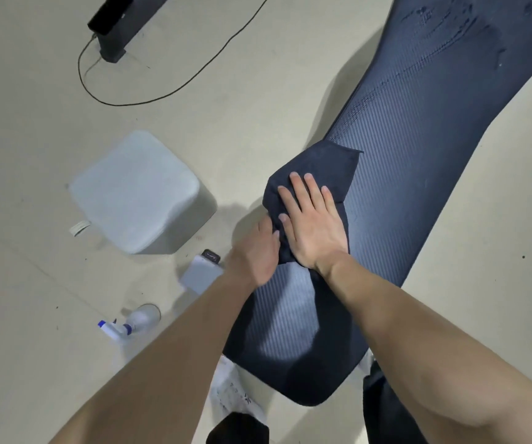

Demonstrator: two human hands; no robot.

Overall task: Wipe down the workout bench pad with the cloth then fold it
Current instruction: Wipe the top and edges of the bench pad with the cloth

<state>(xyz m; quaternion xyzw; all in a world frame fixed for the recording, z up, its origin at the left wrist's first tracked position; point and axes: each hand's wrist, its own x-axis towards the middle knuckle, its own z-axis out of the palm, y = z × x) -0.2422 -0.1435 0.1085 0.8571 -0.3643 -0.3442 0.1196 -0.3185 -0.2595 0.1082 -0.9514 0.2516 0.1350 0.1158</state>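
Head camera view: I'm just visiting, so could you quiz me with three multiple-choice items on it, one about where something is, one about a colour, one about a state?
1. Where is the spray bottle?
A. on the floor, left of the bench pad
B. on top of the bench pad
C. hanging on a wall

2. What colour is the cloth?
A. white
B. dark navy
C. red

3. How is the right hand?
A. curled into a fist
B. hanging free of everything
C. flat, fingers straight, on the cloth

Answers: 1 A, it rests on the pale floor, off the pad; 2 B, it nearly matches the dark pad; 3 C, its palm lies spread on the cloth atop the pad.
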